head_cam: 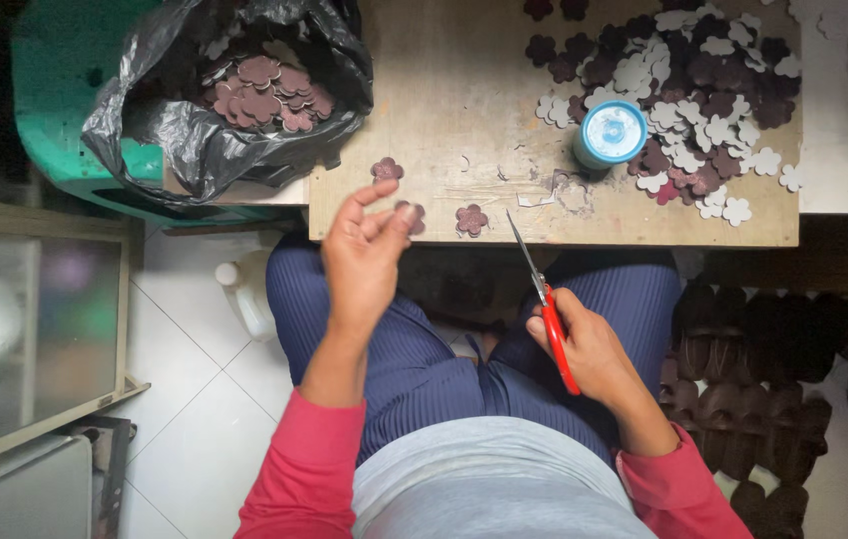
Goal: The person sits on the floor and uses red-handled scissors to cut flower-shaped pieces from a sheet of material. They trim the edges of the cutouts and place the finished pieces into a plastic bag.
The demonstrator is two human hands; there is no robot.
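Two hands: both belong to one person sitting at a wooden worktop [464, 80], seen from above.
Left hand [362, 250]: in the middle of the frame, at the worktop's near edge. Its grip is narrow, with fingertips pinched on a small dark flower shape [411, 216].
Right hand [589, 344]: lower right of middle, over the lap. Its grip is closed around the red handles of the scissors [544, 299]. The blades point up toward the worktop and look closed.
Black bag [175, 130]: upper left, open at the top. Inside lies a heap of dark red-brown flower cutouts [269, 92].
Loose flowers: two more lie near the worktop's front edge, one [386, 169] above the left hand and one [471, 219] just right of it.
Pile [688, 100]: upper right, many dark and white flower shapes mixed together.
Blue-lidded tub [611, 133]: stands at the pile's left edge, lid on.
White jug [244, 294]: on the tiled floor beside the left leg.
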